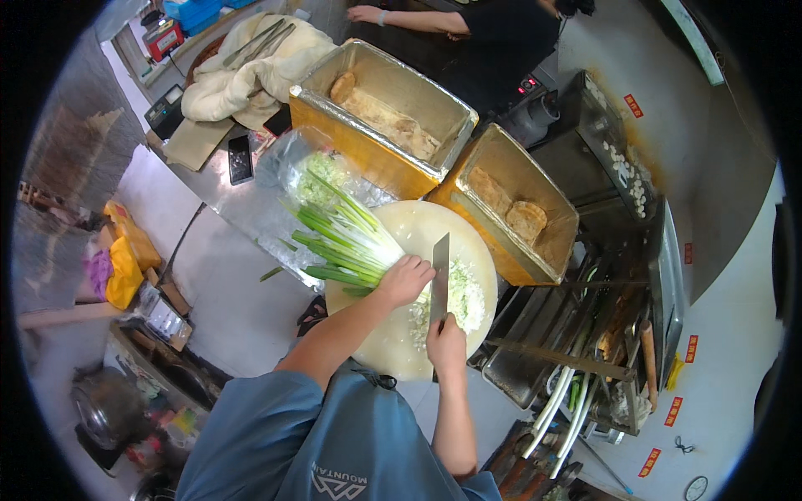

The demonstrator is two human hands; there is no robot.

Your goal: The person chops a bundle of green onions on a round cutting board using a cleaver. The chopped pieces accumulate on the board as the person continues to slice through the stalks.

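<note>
A round, pale cutting board [388, 357] lies before me. My left hand [406, 280] presses down on a bunch of green onions [351, 244], whose green ends fan out past the board's left edge. The handle of a cleaver [440, 269] is in my right hand [447, 344], its blade upright beside my left fingers. Chopped green onion [465, 297] is heaped right of the blade, with bits beneath it. Beyond the bunch, a clear plastic bag [282, 160] holds more chopped green onion [322, 178].
Two foil-lined boxes [369, 153] [501, 250] with flatbreads stand behind the board. A phone [240, 160] and a cloth [250, 81] lie at the upper left. A metal rack with trays [510, 376] stands at right. Another person [501, 50] is at the top.
</note>
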